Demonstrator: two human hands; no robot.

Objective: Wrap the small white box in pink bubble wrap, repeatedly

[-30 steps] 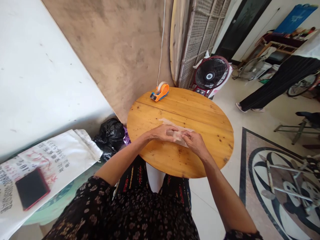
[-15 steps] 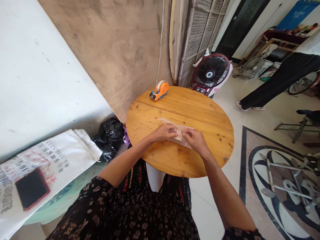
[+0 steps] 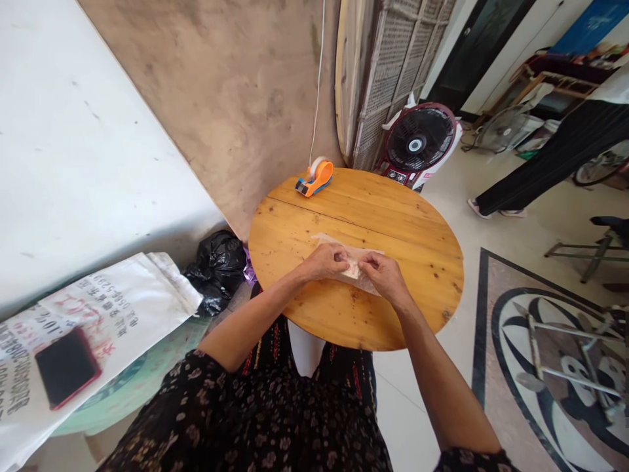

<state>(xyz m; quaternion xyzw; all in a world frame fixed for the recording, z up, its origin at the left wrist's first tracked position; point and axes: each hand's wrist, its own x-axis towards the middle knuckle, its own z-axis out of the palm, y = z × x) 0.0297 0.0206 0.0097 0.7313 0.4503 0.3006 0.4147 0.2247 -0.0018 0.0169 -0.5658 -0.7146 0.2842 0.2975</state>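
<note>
Step, I'd judge: adjusting a small pale piece (image 3: 352,269) with pinkish marks, on a translucent sheet (image 3: 369,284) near mid-table (image 3: 346,321). Left hand (image 3: 326,261) and right hand (image 3: 382,273) nearly closed, pinching at its sides; I can't tell whether they grip. Next probably calls for light, even pressure from me. Piece looks flattish, partly hidden.

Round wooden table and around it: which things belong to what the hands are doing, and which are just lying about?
Likely in use:
small pale piece between the left hand and right hand
thin translucent sheet beneath them
round wooden table
perhaps the orange tape dispenser, untouched

Probably just lying about:
smartphone on the printed white sack
black plastic bag
electric fan
</note>
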